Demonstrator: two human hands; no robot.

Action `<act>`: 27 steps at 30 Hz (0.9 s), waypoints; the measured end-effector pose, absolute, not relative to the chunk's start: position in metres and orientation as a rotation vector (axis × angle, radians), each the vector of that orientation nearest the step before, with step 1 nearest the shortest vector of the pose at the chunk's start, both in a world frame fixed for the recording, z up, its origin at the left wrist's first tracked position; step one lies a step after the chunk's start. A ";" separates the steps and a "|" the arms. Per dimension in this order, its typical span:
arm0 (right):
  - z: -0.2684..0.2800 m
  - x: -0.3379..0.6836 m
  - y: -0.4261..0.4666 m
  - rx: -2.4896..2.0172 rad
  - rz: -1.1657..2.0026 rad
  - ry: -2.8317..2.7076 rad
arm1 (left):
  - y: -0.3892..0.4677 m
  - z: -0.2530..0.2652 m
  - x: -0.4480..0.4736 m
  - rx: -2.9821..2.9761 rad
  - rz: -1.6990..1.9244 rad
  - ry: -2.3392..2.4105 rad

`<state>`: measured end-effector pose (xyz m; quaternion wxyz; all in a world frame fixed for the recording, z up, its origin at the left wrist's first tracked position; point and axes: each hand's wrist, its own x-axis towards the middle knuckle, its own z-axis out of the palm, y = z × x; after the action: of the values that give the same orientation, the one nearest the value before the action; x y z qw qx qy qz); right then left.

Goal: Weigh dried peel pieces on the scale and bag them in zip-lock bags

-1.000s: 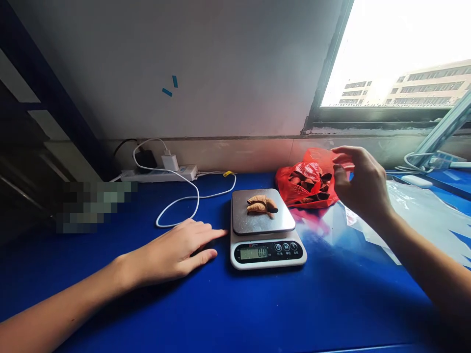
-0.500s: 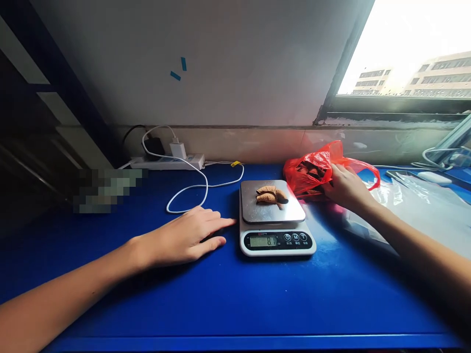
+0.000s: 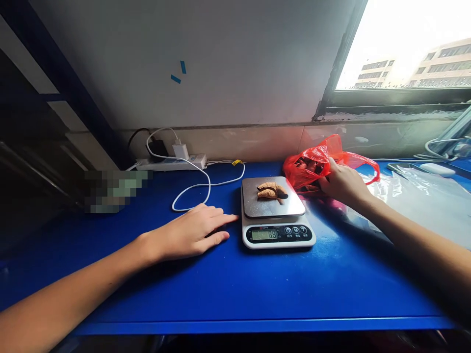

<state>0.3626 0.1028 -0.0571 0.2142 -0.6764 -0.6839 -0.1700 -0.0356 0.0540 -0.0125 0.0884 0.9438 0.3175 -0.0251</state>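
My left hand (image 3: 200,229) lies palm down on the blue table, fingers spread. Its index fingertip is at the left edge of a white kitchen scale (image 3: 311,240), touching it or very close. On the scale's metal plate (image 3: 253,208) lie brown, wrinkled, curved pods (image 3: 271,192), grouped together. The lit display (image 3: 265,235) shows small digits. Behind the scale, to its right, stands a crumpled red plastic bag (image 3: 324,154) with more dark brown pieces inside. My right hand (image 3: 344,181) reaches into the bag's mouth, knuckles bent. Its fingertips are hidden there, so their grip is unclear.
A power strip (image 3: 171,164) with a white plug (image 3: 180,149) and a looping white cable (image 3: 209,189) sits along the back wall, left of the scale. Clear plastic bags (image 3: 423,206) cover the right side of the table. A white oval object (image 3: 437,169) lies behind them.
The view has shifted slightly. The digits on the scale's display look different. Both hands keep nearly the same places, the left by the scale and the right at the bag.
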 end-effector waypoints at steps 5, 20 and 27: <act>-0.051 0.356 0.097 -1.889 -0.427 -1.850 | 0.054 -0.012 -0.036 2.800 -0.080 0.953; 0.008 0.343 0.054 -1.604 -0.499 -1.378 | 0.055 -0.014 -0.036 2.821 -0.048 0.937; 0.024 0.356 0.040 -1.427 -0.509 -1.200 | 0.055 -0.012 -0.037 2.797 -0.069 0.953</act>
<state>0.3563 0.0402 0.0240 0.5682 -0.6075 -0.5109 -0.2169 -0.0371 0.0548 -0.0124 0.0930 0.9422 0.3211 -0.0231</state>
